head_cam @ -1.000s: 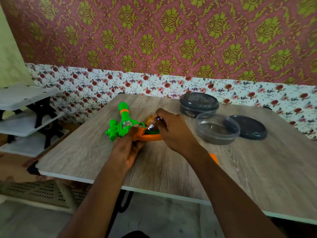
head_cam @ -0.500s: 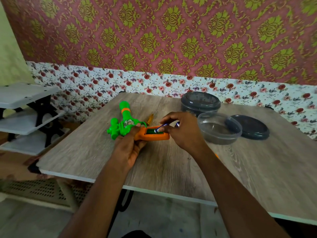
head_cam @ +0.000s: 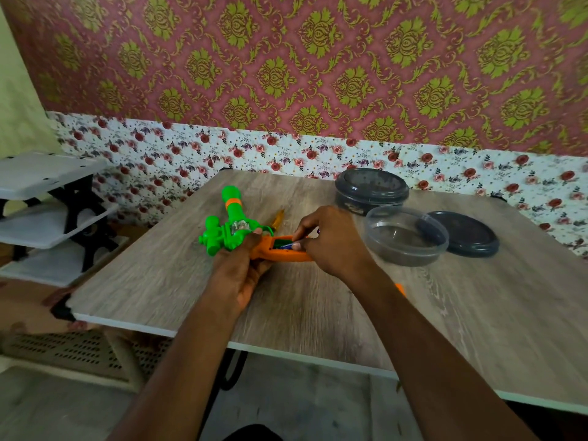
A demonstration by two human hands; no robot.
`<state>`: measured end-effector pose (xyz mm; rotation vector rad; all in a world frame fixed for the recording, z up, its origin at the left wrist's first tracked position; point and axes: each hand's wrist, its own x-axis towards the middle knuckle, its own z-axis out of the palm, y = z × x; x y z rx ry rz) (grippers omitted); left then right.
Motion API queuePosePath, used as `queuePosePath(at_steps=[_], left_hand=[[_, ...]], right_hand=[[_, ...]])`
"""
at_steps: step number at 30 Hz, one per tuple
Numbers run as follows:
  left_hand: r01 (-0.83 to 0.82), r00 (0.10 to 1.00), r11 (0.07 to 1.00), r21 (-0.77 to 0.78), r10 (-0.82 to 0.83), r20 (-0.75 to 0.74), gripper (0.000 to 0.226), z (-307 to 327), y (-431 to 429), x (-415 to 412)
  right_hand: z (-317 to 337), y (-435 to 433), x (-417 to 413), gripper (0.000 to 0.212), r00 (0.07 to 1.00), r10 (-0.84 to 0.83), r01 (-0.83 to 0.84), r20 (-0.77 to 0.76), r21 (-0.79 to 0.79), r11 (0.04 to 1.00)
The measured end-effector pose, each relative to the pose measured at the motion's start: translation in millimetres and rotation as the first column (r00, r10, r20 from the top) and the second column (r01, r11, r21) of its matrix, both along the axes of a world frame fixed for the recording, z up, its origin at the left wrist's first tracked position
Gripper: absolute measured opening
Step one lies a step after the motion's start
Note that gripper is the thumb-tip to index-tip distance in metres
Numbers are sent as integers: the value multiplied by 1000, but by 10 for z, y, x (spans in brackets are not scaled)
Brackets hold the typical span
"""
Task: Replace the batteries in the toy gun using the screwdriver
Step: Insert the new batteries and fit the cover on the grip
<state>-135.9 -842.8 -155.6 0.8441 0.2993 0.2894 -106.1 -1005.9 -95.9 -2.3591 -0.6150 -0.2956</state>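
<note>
The toy gun (head_cam: 234, 229) has a green barrel and an orange grip and lies on the wooden table (head_cam: 178, 281). My left hand (head_cam: 240, 268) grips it around the middle. The grip's battery compartment is uncovered, with green inside. My right hand (head_cam: 331, 241) pinches a blue battery (head_cam: 288, 245) at that compartment. A screwdriver (head_cam: 277, 219) with a yellow handle lies on the table just behind the gun. An orange piece (head_cam: 400, 288) shows past my right forearm, mostly hidden.
A clear round container (head_cam: 405, 238) sits right of my right hand, with a dark lid (head_cam: 463, 233) beside it. A closed dark tub (head_cam: 370, 190) stands behind them. White shelves (head_cam: 47, 198) stand left of the table. The table's front edge is near my forearms.
My right hand moved right from the gun's middle to the orange grip and has lowered the battery into the uncovered compartment. My left hand has kept its hold on the gun.
</note>
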Motion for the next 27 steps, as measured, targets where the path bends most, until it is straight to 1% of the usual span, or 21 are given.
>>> queuePosePath(at_steps=[4, 6, 8, 10, 12, 14, 15, 17, 21, 24, 27], left_hand=[[-5, 1000, 1000, -6, 5, 7, 27, -1, 0, 1], [-3, 1000, 1000, -8, 3, 11, 31, 1, 0, -8], [3, 1000, 1000, -6, -3, 13, 33, 0, -3, -11], [2, 1000, 1000, -4, -2, 11, 35, 0, -5, -12], [-2, 1000, 1000, -16, 2, 9, 37, 2, 3, -15], [-4, 1000, 1000, -30, 4, 7, 38, 2, 12, -16], [-5, 1000, 999, -31, 5, 6, 38, 3, 14, -16], [-2, 1000, 1000, -24, 2, 3, 38, 3, 10, -11], [21, 1000, 1000, -4, -21, 13, 36, 4, 0, -18], [23, 1000, 1000, -2, -23, 12, 40, -3, 7, -19], [21, 1000, 1000, -6, -21, -2, 44, 6, -6, -24]], right_hand=[[9, -6, 29, 5, 995, -16, 27, -103, 112, 993], [7, 8, 38, 15, 989, -46, 64, -140, 131, 989], [17, 22, 40, 18, 978, -59, 91, -201, 155, 984], [32, 26, 65, 22, 953, -71, 137, -295, 210, 968], [54, 15, 106, 37, 907, -97, 213, -410, 246, 945], [75, 10, 147, 58, 833, -105, 265, -543, 224, 938], [85, 15, 165, 63, 796, -97, 270, -597, 207, 940], [96, 30, 197, 66, 743, -77, 274, -665, 197, 941], [92, 47, 239, 67, 725, -82, 265, -684, 167, 950], [112, 35, 240, 66, 714, -102, 257, -693, 124, 958], [123, -16, 232, 71, 758, -135, 258, -638, 103, 961]])
